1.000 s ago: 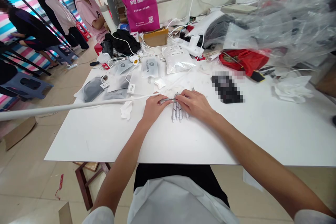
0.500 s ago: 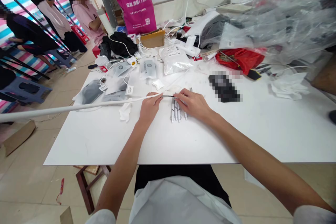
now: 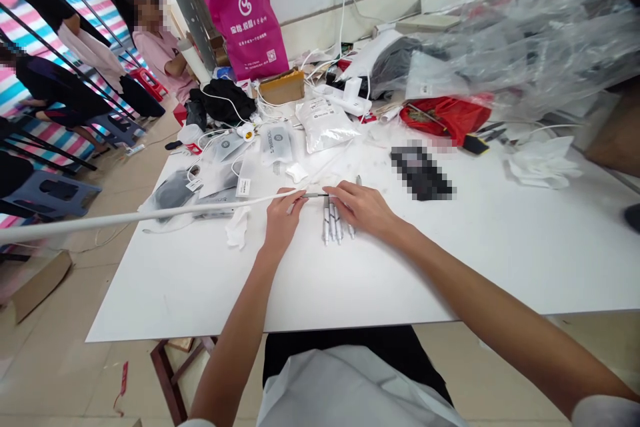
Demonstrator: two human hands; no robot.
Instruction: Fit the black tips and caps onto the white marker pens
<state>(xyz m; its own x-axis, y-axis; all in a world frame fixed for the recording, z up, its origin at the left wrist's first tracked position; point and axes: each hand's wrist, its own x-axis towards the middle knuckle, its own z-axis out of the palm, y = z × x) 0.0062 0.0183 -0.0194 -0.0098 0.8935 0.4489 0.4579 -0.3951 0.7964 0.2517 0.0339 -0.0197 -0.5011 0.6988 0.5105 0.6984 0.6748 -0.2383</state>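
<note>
Both of my hands rest on a white table (image 3: 350, 280) near its middle. My left hand (image 3: 281, 217) and my right hand (image 3: 363, 207) pinch the two ends of a thin dark rod (image 3: 316, 195) held level between them. Under my right hand lie several white pens (image 3: 331, 227) side by side, pointing toward me. A long white cable (image 3: 150, 215) runs from my left hand away to the left.
Grey zip pouches (image 3: 220, 167) and a crumpled tissue (image 3: 236, 230) lie left of my hands. A dark flat object (image 3: 421, 173), a red bag (image 3: 445, 117), a pink bag (image 3: 245, 13) and clear plastic sheeting (image 3: 530, 47) crowd the far side. People sit at the far left.
The view has tilted down and shifted a little. My hands have drawn slightly apart along the thin rod, still pinching it over the pens.
</note>
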